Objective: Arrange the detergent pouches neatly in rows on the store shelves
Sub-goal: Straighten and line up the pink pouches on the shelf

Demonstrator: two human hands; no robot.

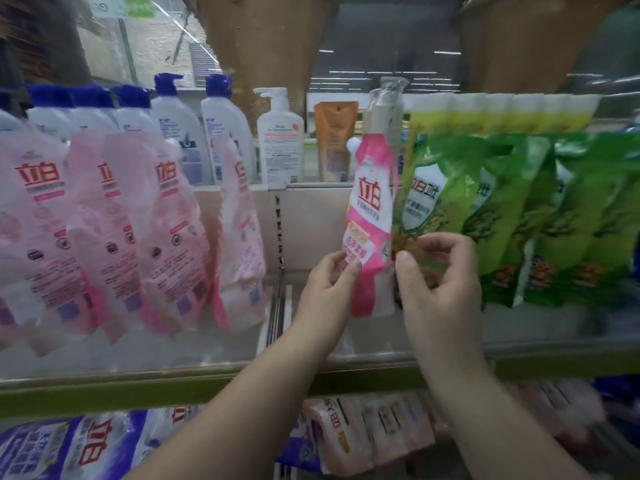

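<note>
You are pinching the bright pink pouch [370, 223] low down with your left hand [329, 282], just left of the green pouches [502, 209]; your right hand [440, 275], fingers curled, is touching its other edge. Keep steadying it upright, facing forward.

- Bright pink plastic detergent pouch [370, 220]: white panel, red characters
- Pale pink pouches [114, 216]: red lettering (blurred)
- Green pouches [502, 209]: yellow tops
- White pump bottles [180, 129]: blue caps
- Purple-and-white bags [69, 445] below
</note>
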